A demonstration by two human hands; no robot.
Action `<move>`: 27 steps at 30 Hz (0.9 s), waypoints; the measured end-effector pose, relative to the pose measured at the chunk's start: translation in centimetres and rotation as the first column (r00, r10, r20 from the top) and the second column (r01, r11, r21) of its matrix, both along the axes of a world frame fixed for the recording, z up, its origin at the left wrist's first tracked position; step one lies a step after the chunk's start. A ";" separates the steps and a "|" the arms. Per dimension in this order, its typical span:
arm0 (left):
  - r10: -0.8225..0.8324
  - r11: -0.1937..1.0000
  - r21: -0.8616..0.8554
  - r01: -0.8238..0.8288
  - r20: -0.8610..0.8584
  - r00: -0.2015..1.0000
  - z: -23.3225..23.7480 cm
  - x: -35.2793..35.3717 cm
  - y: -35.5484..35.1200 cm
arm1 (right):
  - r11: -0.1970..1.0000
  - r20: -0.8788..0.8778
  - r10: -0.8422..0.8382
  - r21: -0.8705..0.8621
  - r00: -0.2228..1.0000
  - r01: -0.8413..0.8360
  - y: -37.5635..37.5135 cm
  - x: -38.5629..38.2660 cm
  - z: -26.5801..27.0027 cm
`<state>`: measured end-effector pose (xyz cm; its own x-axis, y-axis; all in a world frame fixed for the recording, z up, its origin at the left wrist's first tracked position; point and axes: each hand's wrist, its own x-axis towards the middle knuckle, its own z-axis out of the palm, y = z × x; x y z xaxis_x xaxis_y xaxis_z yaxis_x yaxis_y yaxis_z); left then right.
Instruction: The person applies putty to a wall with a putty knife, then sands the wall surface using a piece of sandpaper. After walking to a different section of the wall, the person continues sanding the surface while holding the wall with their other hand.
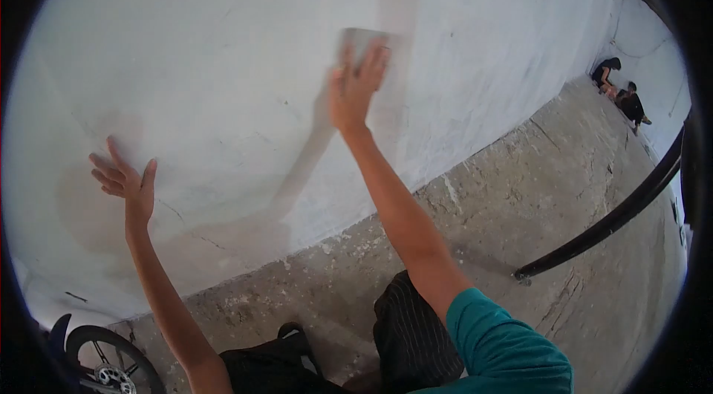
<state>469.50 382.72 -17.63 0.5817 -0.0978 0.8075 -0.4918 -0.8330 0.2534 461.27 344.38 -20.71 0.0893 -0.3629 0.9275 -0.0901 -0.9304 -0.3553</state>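
My right hand [356, 89] presses a flat grey rectangular sheet [364, 36], which looks like sandpaper, against the white wall [245, 45]. Its fingers lie over the sheet and are smeared by motion; the sheet's top edge shows above the fingertips. Lower and to the left, my left hand [126, 177] is open with fingers spread, right at the wall surface and holding nothing. Thin cracks and faint grey streaks mark the wall around both hands.
A rough concrete floor [512, 193] runs along the wall's foot. A motorcycle wheel [115, 364] stands at lower left. From the right, a black pole [609, 223] slants down to the floor. Two people [620, 89] sit by the far wall.
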 end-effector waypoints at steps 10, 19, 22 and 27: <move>0.029 1.000 0.003 -0.029 -0.022 0.999 -0.2 0.3 0.2 | 0.967 0.153 0.245 0.032 0.957 -0.253 -6.8 -1.4 -0.6; 0.006 1.000 0.010 -0.006 -0.023 1.000 0.0 0.2 0.2 | 0.217 0.413 -0.089 0.896 0.906 -0.387 -13.5 -1.7 -22.2; -0.006 1.000 0.007 0.006 0.015 1.000 -0.2 0.4 0.2 | -0.134 0.233 -0.078 0.961 0.969 -0.242 -10.9 -2.2 -24.9; -0.003 1.000 -0.005 0.003 0.001 1.000 0.0 -0.1 -0.1 | 0.032 0.277 -0.311 0.959 0.909 -0.281 -13.1 1.6 -18.3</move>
